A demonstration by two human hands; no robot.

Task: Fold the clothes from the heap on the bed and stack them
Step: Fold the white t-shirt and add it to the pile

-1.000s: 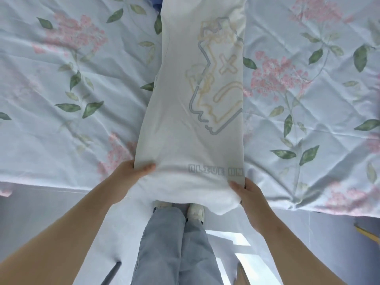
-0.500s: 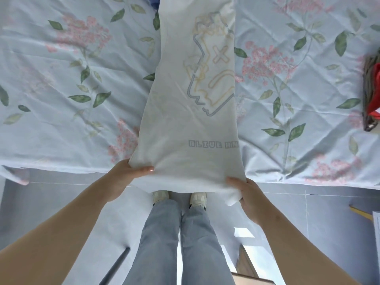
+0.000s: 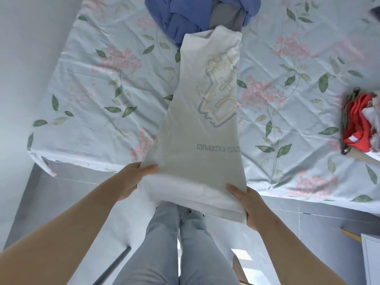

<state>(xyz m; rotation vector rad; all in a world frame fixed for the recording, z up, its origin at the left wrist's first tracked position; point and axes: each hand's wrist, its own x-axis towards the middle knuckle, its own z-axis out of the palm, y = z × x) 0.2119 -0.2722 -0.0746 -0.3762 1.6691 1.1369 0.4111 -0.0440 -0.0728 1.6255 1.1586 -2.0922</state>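
Observation:
A white T-shirt [image 3: 197,128] with a line-drawn print, folded into a long narrow strip, stretches from the bed's near edge toward the far side. My left hand [image 3: 133,177] grips its near left corner, thumb on top. Its near right corner is held by my right hand [image 3: 249,204], also thumb on top. The near end is lifted off the bed and hangs over my legs. A heap of blue and grey clothes [image 3: 197,15] lies at the far end of the strip. A stack of folded clothes [image 3: 357,122], red on top, sits at the bed's right.
The bed [image 3: 92,95] has a pale blue floral sheet. Grey tiled floor [image 3: 67,194] lies below its near edge. A white wall runs along the left. A white and wooden piece of furniture [image 3: 370,254] stands at the lower right.
Both hands have pulled the shirt's near end toward me and lifted it off the bed edge. My view has drawn back, revealing the blue heap and the stack at right.

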